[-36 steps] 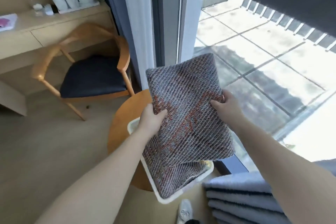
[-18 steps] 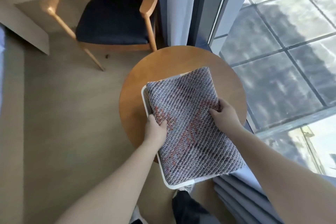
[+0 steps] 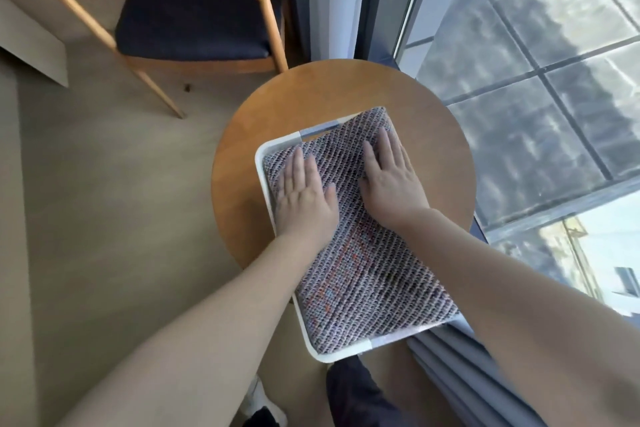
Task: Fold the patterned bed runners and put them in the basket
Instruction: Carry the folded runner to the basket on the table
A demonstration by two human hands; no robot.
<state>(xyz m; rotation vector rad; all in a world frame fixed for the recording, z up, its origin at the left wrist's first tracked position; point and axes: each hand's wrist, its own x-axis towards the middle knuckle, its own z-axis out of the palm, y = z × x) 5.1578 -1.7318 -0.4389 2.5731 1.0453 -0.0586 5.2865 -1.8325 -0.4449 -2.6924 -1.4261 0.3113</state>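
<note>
Lying folded in the white basket on the round desk: patterned bed runner; left hand and right hand are pressing flat on it, fingers straight, gripping nothing

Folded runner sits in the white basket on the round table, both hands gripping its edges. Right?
Not the grip. The head view shows the left hand and right hand flat, palms down, pressing on top of the folded runner. It does sit in the white basket on the round table.
</note>
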